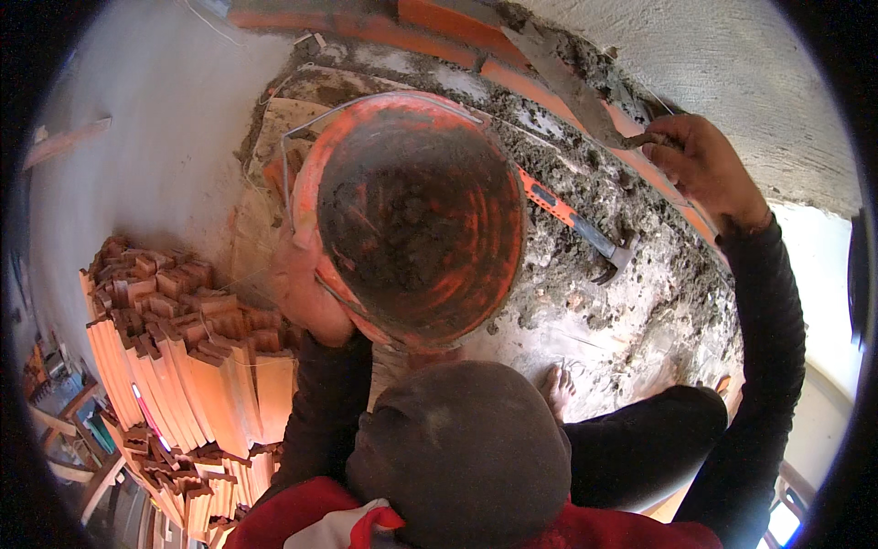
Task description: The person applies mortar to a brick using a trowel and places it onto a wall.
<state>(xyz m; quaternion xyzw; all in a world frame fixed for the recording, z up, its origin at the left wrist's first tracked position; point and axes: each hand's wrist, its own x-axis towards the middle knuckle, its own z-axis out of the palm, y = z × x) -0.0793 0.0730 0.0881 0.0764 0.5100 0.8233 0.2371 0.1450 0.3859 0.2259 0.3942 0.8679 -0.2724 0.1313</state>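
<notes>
My left hand (311, 291) grips the side of an orange bucket (514, 274) near its rim. The bucket is tilted so that its mouth shows, with grey mortar (416, 215) inside and smeared over its walls. Its wire handle (285, 169) hangs over the left side. At the upper right, my right hand (704, 169) is closed around the handle of a trowel (572, 91). The trowel's mortar-coated blade lies along the top of a row of orange bricks (535, 89), beside the rough wall.
A hammer (576, 221) with an orange and dark handle lies right of the bucket on the mortar-spattered floor (549, 343). Stacked orange clay blocks (197, 357) stand at the left. A plastered wall (722, 82) rises behind the bricks. My bare foot (558, 392) rests below the hammer.
</notes>
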